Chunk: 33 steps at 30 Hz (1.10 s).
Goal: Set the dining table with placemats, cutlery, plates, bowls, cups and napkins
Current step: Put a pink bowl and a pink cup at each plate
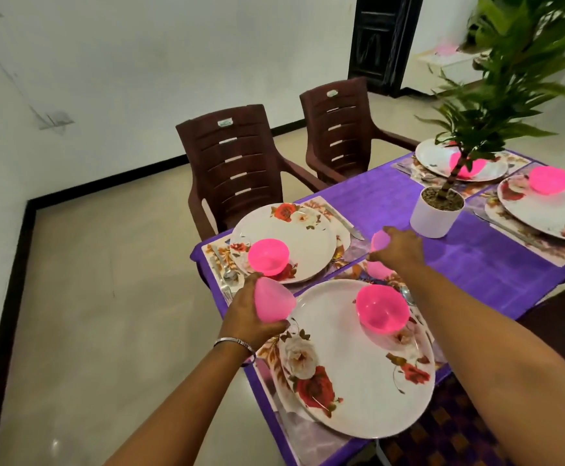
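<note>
I take the near plate (358,358) as the reference for every position below. My left hand (251,317) sits at that plate's far-left rim, fingers wrapped around a pink cup (272,304). The cup lies tilted, its long axis running from the palm out toward the far side, the wider end pointing away from me.

My right hand (397,247) is beyond the plate's far rim, past the pink bowl (382,307) that stands on the plate. Its fingers are curled around a second pink cup (380,240), which shows only at the thumb side. A third pink shape (377,269) stands just under that hand, beside the plate's far edge; I cannot tell whether the hand touches it.

The coming placement appears to turn on this: the right hand is already over bare purple cloth (476,260) between the near plate and the white plant pot (437,210), so it is the nearer hand to a free cup position. The left cup needs rotating upright before it goes down.
</note>
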Motion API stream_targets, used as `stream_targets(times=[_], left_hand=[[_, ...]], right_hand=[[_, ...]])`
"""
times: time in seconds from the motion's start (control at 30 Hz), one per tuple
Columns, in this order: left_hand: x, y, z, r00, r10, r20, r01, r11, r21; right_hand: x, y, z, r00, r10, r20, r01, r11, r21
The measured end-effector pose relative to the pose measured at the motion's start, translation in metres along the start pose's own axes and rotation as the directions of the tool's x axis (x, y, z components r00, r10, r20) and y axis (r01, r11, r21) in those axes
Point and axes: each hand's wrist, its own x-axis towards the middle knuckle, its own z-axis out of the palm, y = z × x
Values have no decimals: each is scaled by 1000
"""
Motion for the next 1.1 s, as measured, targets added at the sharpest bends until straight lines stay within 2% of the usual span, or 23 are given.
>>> stream_targets(times=[0.3,0.4,0.47,0.53,0.6,0.67,0.73,0.8,0.87,1.1], left_hand=[[13,-2,7,999,-5,49,4,999,33],[15,-4,9,998,-10,56,8,1000,30],[16,-3,9,998,-8,65,7,1000,26],[17,-3,10,998,-2,67,1,1000,15],[17,-2,10,998,-7,63,7,1000,-6],[16,-2,9,999,-15,50,17,999,-35],[15,-2,8,999,-24,41,27,998,-57],[12,-4,5,999,-30,42,32,998,-61],[9,-7,1,999,-29,36,31,998,-46],[-4,-22,-17,997,-77,-11,77,997,-21]], right_hand=[[27,6,16,998,21,62,-21,1000,5],[29,3,15,997,26,71,-20,996,-83],[24,-8,16,999,-34,16,36,988,-153],[10,-31,19,982,-187,-41,183,980,-72],[-13,-59,21,945,-325,28,316,933,172],[-38,-85,26,859,-446,251,360,875,325],[-59,-106,33,696,-504,511,399,864,308],[-75,-120,43,578,-502,644,431,857,282],[-85,-129,50,543,-514,663,435,848,301],[-96,-152,57,506,-581,638,426,811,402]])
